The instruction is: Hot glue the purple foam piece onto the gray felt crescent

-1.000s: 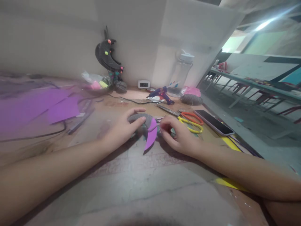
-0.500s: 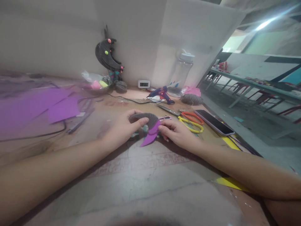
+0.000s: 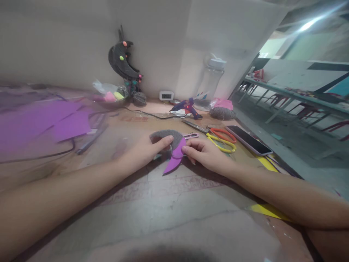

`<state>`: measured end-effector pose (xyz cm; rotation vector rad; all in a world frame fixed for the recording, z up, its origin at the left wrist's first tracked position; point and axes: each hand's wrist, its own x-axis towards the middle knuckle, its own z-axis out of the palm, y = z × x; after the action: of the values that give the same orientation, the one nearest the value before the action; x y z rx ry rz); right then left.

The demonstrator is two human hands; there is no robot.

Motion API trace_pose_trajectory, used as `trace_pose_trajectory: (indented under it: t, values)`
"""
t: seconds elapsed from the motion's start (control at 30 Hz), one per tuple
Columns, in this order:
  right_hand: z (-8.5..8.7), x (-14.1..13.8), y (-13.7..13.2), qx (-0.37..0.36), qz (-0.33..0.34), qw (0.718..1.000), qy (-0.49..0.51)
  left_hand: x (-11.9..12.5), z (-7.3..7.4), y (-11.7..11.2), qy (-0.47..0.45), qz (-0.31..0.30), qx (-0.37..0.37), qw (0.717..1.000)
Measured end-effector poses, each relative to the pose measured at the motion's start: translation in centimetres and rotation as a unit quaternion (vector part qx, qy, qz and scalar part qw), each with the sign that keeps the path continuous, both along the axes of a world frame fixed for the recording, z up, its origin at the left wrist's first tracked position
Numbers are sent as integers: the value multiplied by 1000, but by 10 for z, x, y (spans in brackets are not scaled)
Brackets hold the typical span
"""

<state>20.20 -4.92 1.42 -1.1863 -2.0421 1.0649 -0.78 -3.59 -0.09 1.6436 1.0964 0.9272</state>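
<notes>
Between my hands is a purple crescent (image 3: 174, 160), its upper part wrapped in grey yarn (image 3: 169, 135) and its bare purple tip pointing down toward me. My left hand (image 3: 158, 145) grips the wrapped part, thumb on top and the other fingers hidden beneath. With thumb and fingers, my right hand (image 3: 199, 151) pinches the right edge where the yarn ends and the purple shows. A loose strand seems to cross the purple part. Just behind my right hand lies a pink cutter (image 3: 191, 135), and scissors with orange and yellow handles (image 3: 222, 140) rest beyond it.
A phone (image 3: 248, 140) lies at the right edge. Farther back are a glue gun (image 3: 187, 108), a grey yarn ball (image 3: 223, 113), a clear bottle (image 3: 211, 80) and a small clock (image 3: 166, 95). Purple sheets (image 3: 72, 123) cover the left side; a dark crescent ornament (image 3: 117, 60) leans on the wall.
My right thumb has shifted slightly on the crescent's edge. The crescent has turned a little, and more of its purple part shows, with the tip slightly lower.
</notes>
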Motion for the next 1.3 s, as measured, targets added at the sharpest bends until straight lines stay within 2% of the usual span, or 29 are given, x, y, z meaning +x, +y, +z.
trace_pose_trajectory:
  t: [0.23, 0.33, 0.47, 0.6, 0.77, 0.9, 1.03, 1.17, 1.3]
  values:
    - [-3, 1, 4, 49, -4, 998, -28, 0, 4, 0, 1, -8, -15, 1000]
    - [-4, 5, 10, 71, -31, 997, -5, 0, 5, 0, 0, 19, -12, 1000]
    - [0, 22, 30, 149, -81, 986, -7, -2, 2, 3, 27, 66, 9, 997]
    - [3, 46, 57, 208, -133, 967, -67, -4, -2, 7, 40, 86, -18, 995]
    - [1, 62, 73, 204, -183, 950, -150, -4, -4, 7, 26, 79, -29, 996]
    - [-1, 61, 72, 233, -148, 942, -190, -3, -2, 6, 27, 75, -31, 996]
    - [0, 61, 79, 261, -129, 938, -187, -2, 0, 5, 24, 66, -27, 997]
    - [3, 64, 107, 233, -142, 949, -159, -1, 0, 5, 24, 61, -32, 997]
    - [4, 61, 146, 183, -195, 947, -175, -1, -1, 5, 10, 50, -38, 998]
